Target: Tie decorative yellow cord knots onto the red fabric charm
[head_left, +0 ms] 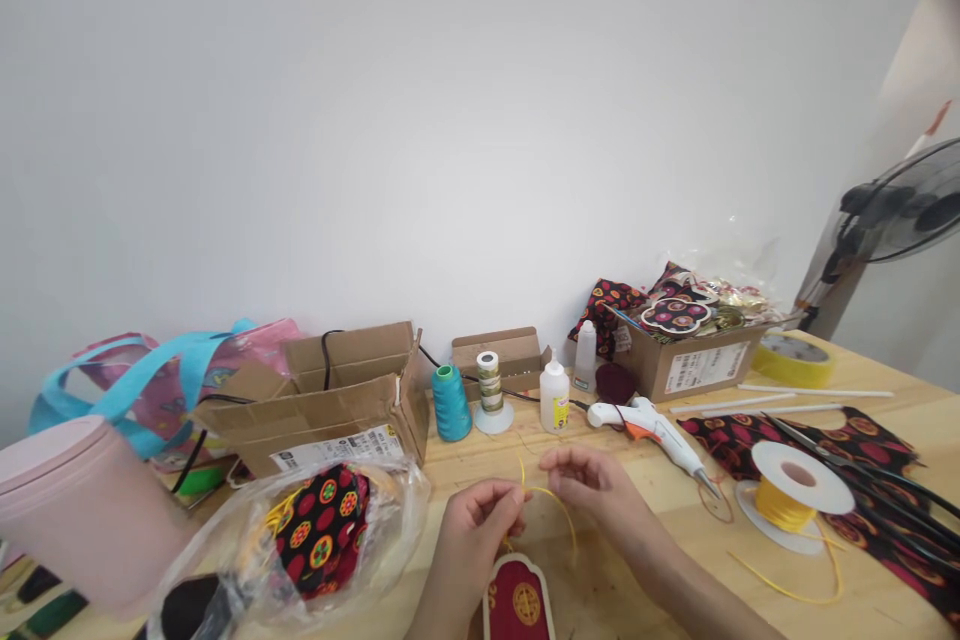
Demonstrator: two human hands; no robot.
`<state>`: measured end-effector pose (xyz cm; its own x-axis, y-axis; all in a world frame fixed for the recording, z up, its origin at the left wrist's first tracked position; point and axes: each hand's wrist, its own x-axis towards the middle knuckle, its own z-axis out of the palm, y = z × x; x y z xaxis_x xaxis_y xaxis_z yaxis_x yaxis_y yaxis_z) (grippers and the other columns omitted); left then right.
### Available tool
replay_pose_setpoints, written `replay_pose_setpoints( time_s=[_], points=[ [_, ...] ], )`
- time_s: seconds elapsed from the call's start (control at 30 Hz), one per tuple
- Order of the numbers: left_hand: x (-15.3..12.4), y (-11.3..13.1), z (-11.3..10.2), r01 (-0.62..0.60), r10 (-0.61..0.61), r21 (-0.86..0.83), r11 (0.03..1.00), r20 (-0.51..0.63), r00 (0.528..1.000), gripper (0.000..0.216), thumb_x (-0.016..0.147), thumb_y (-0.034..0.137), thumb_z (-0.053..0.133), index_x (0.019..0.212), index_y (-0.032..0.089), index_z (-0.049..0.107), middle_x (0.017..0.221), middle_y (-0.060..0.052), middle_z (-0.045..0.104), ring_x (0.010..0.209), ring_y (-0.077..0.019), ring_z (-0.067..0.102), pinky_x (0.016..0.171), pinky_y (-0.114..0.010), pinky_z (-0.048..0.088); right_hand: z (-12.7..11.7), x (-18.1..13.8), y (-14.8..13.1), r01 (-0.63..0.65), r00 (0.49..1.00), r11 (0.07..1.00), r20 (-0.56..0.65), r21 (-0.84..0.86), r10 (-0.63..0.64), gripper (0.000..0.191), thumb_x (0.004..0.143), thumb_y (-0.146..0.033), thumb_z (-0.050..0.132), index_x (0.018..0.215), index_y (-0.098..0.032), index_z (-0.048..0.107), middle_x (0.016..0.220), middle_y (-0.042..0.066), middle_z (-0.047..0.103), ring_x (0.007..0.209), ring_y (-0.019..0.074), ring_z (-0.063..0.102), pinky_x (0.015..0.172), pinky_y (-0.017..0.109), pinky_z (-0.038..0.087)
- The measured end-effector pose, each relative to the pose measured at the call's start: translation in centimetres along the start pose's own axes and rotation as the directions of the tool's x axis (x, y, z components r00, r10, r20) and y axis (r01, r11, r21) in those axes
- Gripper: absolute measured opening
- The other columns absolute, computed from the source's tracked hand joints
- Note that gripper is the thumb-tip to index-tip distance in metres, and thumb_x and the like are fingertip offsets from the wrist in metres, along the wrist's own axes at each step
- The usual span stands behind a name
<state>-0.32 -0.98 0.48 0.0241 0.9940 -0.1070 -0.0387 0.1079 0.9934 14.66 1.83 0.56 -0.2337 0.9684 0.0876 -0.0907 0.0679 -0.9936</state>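
My left hand (484, 515) is closed in a pinch on a thin yellow cord (571, 520) above the table. One end of the cord sticks up past my fingertips, and another length curves to the right and hangs down. Below that hand is a red fabric tag (521, 600) with a pale border and a gold round emblem, joined to the cord; its lower part is cut off by the frame. My right hand (589, 480) is just to the right, its fingertips curled together at the cord, partly hiding their grip.
A spool of yellow cord (799, 495) and scissors (862, 470) lie right on patterned fabric (724, 445). Behind my hands stand a glue gun (652, 430), a glue bottle (555, 398) and a teal thread cone (451, 405). Left are a plastic bag (397, 510), cardboard box (352, 400) and pink bin (90, 510).
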Motion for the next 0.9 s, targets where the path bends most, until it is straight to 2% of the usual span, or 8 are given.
replay_pose_setpoints(
  time_s=[0.07, 0.17, 0.23, 0.33, 0.47, 0.63, 0.77, 0.9],
  points=[
    [0.1, -0.2, -0.1, -0.001, 0.001, -0.005, 1.0, 0.019, 1.0, 0.023, 0.064, 0.034, 0.056, 0.061, 0.012, 0.058, 0.049, 0.003, 0.048, 0.049, -0.0084, 0.041, 0.046, -0.019, 0.029, 0.5, -0.4, -0.1, 0.065, 0.996, 0.992, 0.068, -0.108, -0.058, 0.022, 0.06, -0.022, 0.058, 0.08, -0.016, 0.06, 0.067, -0.001, 0.051, 0.049, 0.0079, 0.036, 0.046, 0.021, 0.03],
    [0.1, -0.5, -0.2, -0.014, 0.014, -0.005, 1.0, 0.045, 0.999, 0.023, 0.065, 0.034, 0.056, 0.059, 0.012, 0.058, 0.05, 0.004, 0.047, 0.049, -0.0078, 0.039, 0.046, -0.018, 0.028, 0.8, -0.8, -0.2, 0.153, 0.986, 0.955, 0.107, -0.255, -0.129, 0.029, 0.067, -0.028, 0.055, 0.093, -0.018, 0.06, 0.072, 0.002, 0.055, 0.054, 0.0099, 0.04, 0.051, 0.023, 0.034],
    [0.2, -0.6, -0.1, -0.011, 0.012, -0.023, 1.0, 0.055, 0.998, 0.021, 0.065, 0.033, 0.056, 0.062, 0.013, 0.06, 0.051, 0.003, 0.048, 0.051, -0.0084, 0.041, 0.048, -0.019, 0.03, 0.9, -0.9, -0.2, 0.219, 0.975, 0.9, 0.12, -0.376, -0.187, 0.03, 0.069, -0.031, 0.055, 0.096, -0.019, 0.059, 0.071, 0.003, 0.058, 0.057, 0.0118, 0.043, 0.054, 0.024, 0.035],
    [0.2, -0.7, -0.1, 0.012, -0.007, -0.075, 0.997, 0.078, 0.997, 0.02, 0.066, 0.032, 0.056, 0.066, 0.013, 0.061, 0.053, 0.003, 0.049, 0.052, -0.009, 0.043, 0.05, -0.019, 0.031, 0.8, -1.2, -0.3, 0.336, 0.942, 0.792, 0.168, -0.509, -0.291, 0.021, 0.073, -0.027, 0.052, 0.091, -0.024, 0.061, 0.068, 0.002, 0.059, 0.062, 0.0135, 0.048, 0.057, 0.025, 0.036],
    [0.1, -0.6, 0.0, 0.029, -0.012, -0.14, 0.99, 0.119, 0.993, 0.018, 0.065, 0.029, 0.058, 0.064, 0.012, 0.06, 0.052, 0.002, 0.049, 0.051, -0.0085, 0.043, 0.047, -0.019, 0.031, 0.7, -1.4, -0.6, 0.45, 0.893, 0.752, 0.258, -0.483, -0.369, 0.019, 0.078, -0.023, 0.046, 0.085, -0.025, 0.063, 0.068, 0.001, 0.061, 0.066, 0.0135, 0.052, 0.063, 0.025, 0.037],
    [-0.1, -0.2, 0.2, 0.069, -0.038, -0.229, 0.971, 0.136, 0.99, 0.02, 0.068, 0.032, 0.054, 0.064, 0.013, 0.058, 0.056, 0.002, 0.051, 0.049, -0.0079, 0.045, 0.046, -0.019, 0.032, 0.6, -1.2, -0.4, 0.341, 0.938, 0.846, 0.204, -0.41, -0.279, 0.021, 0.079, -0.026, 0.043, 0.08, -0.021, 0.064, 0.069, 0.002, 0.062, 0.065, 0.0138, 0.054, 0.06, 0.024, 0.039],
    [0.0, -0.3, 0.1, 0.027, -0.01, -0.151, 0.988, 0.11, 0.994, 0.022, 0.066, 0.033, 0.056, 0.062, 0.013, 0.059, 0.052, 0.002, 0.052, 0.045, -0.008, 0.046, 0.043, -0.018, 0.033, 0.8, -1.2, -0.1, 0.332, 0.937, 0.869, 0.233, -0.366, -0.26, 0.021, 0.079, -0.023, 0.043, 0.075, -0.02, 0.064, 0.067, 0.001, 0.063, 0.065, 0.0137, 0.055, 0.06, 0.023, 0.04],
    [0.0, -0.3, -0.2, 0.036, -0.03, -0.103, 0.994, 0.063, 0.998, 0.023, 0.066, 0.034, 0.057, 0.068, 0.012, 0.062, 0.056, -0.001, 0.058, 0.057, -0.012, 0.052, 0.05, -0.02, 0.039, 1.1, -1.4, -0.1, 0.335, 0.939, 0.878, 0.203, -0.341, -0.279, 0.018, 0.078, -0.019, 0.044, 0.08, -0.021, 0.061, 0.073, 0.001, 0.064, 0.069, 0.0142, 0.057, 0.064, 0.024, 0.041]
  ],
)
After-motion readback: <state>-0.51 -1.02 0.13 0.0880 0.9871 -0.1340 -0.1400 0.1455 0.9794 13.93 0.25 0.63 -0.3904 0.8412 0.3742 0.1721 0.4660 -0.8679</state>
